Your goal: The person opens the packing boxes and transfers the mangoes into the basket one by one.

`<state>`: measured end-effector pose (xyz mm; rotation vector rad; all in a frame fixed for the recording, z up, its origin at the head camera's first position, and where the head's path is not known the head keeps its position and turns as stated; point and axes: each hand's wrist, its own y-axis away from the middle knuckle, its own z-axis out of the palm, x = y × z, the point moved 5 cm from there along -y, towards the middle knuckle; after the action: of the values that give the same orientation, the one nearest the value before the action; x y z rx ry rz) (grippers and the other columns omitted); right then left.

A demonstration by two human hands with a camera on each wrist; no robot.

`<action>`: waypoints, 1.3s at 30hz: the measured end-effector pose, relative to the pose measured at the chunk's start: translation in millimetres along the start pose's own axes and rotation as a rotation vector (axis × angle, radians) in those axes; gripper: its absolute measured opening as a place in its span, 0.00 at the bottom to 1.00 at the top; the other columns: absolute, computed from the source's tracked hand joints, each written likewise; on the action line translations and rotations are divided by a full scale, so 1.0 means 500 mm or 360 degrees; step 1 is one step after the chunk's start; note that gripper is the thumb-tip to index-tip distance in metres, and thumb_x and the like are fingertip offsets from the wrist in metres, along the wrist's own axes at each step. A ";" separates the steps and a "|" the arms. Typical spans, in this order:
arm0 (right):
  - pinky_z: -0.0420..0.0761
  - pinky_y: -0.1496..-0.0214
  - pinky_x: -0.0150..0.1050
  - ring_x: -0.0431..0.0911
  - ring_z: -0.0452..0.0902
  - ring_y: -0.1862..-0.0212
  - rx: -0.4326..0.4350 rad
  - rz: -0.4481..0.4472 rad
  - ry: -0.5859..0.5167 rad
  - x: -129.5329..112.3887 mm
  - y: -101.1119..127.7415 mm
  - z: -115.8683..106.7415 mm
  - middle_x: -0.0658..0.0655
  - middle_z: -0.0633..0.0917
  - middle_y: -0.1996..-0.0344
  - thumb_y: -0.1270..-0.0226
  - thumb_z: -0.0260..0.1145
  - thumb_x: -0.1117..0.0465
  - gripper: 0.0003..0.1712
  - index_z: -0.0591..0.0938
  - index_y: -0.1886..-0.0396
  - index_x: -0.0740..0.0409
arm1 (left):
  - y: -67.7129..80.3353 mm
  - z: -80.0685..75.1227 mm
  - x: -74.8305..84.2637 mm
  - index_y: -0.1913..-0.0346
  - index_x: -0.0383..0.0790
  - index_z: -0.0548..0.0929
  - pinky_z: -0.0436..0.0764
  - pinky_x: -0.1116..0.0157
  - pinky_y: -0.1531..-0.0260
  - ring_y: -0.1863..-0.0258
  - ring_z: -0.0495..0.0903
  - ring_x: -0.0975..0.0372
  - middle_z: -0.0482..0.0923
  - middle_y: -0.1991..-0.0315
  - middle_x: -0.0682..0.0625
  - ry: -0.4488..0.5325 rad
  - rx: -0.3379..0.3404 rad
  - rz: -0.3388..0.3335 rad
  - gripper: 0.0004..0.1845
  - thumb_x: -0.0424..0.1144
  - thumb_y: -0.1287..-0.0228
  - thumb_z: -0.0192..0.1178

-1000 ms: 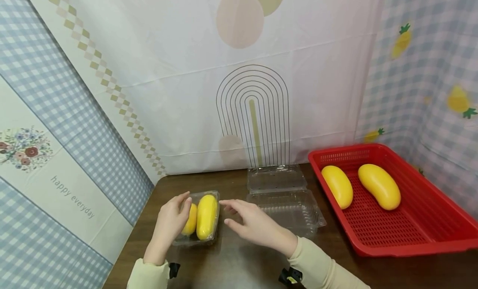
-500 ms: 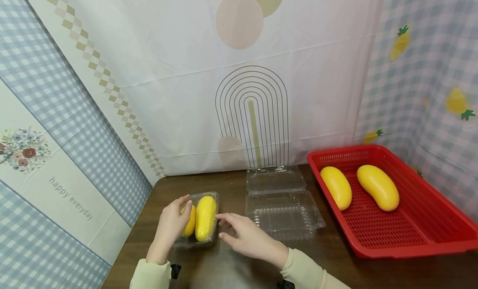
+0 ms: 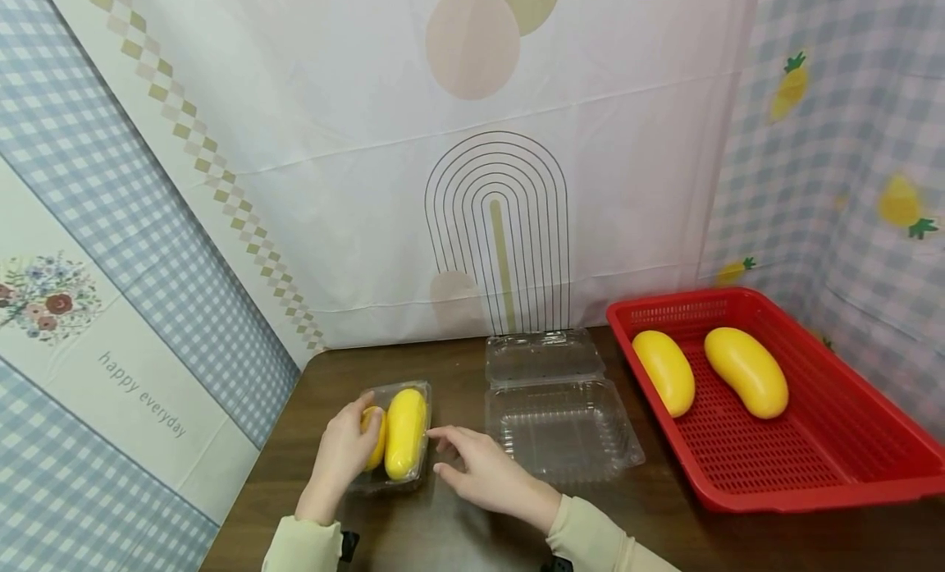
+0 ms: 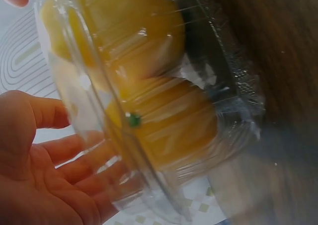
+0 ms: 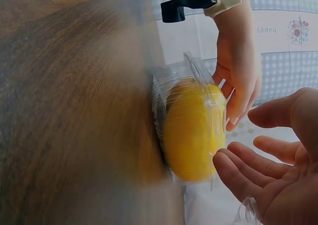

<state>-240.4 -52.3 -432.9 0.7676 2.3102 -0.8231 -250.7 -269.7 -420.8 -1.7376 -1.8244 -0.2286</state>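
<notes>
A shut clear plastic box (image 3: 394, 431) with two yellow mango-like fruits (image 3: 405, 431) inside sits on the dark wooden table (image 3: 458, 531) at the front left. My left hand (image 3: 365, 428) lies against the box's left side, fingers flat on the lid. In the right wrist view, the left hand's fingers (image 5: 238, 86) lie over the lid (image 5: 206, 101). My right hand (image 3: 446, 453) hovers at the box's right edge, fingers relaxed, holding nothing; I cannot tell whether it touches. The left wrist view shows the box (image 4: 149, 101) close up beside the open palm (image 4: 44, 170).
An empty clear clamshell box (image 3: 564, 424) lies open just right of my right hand. A red plastic basket (image 3: 768, 457) at the right holds two more yellow fruits (image 3: 664, 371) (image 3: 746, 371). Cloth backdrops close in the table at the back and sides.
My right hand has drawn left and nearer, its fingertips now by the box's right edge. The left hand stays on the box with its fingers slightly further over the lid.
</notes>
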 end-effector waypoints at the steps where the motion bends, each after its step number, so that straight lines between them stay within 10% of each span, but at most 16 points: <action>1: 0.80 0.53 0.32 0.42 0.81 0.54 -0.0004 0.0019 -0.0030 0.002 -0.001 0.001 0.56 0.84 0.55 0.30 0.67 0.62 0.24 0.77 0.37 0.61 | 0.000 0.001 -0.001 0.34 0.27 0.75 0.74 0.41 0.44 0.42 0.77 0.38 0.77 0.40 0.30 -0.0010 0.0001 0.0004 0.23 0.38 0.25 0.55; 24: 0.81 0.67 0.34 0.40 0.81 0.71 0.0166 0.0365 -0.0179 0.055 -0.019 -0.001 0.55 0.84 0.63 0.31 0.65 0.65 0.16 0.82 0.47 0.69 | -0.001 0.037 -0.001 0.41 0.25 0.80 0.71 0.42 0.39 0.38 0.74 0.38 0.75 0.39 0.31 -0.0038 0.0043 0.0068 0.19 0.36 0.26 0.55; 29: 0.81 0.81 0.39 0.42 0.80 0.82 0.0052 0.0575 -0.0462 0.079 -0.023 0.010 0.60 0.85 0.64 0.28 0.64 0.65 0.16 0.80 0.47 0.73 | -0.002 0.041 0.003 0.41 0.26 0.81 0.71 0.43 0.39 0.39 0.75 0.39 0.76 0.39 0.32 -0.0042 0.0054 0.0076 0.19 0.36 0.26 0.55; 39: 0.85 0.73 0.41 0.50 0.85 0.72 0.0173 0.0708 -0.1010 0.100 -0.028 0.027 0.68 0.83 0.63 0.28 0.61 0.68 0.17 0.77 0.44 0.74 | -0.005 0.049 0.015 0.42 0.26 0.81 0.72 0.43 0.40 0.39 0.75 0.40 0.77 0.40 0.32 -0.0054 0.0088 0.0109 0.18 0.35 0.26 0.54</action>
<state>-279.5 -54.6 -469.5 0.8695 1.4775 -0.8356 -260.0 -251.2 -435.8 -1.7721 -1.7751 -0.1206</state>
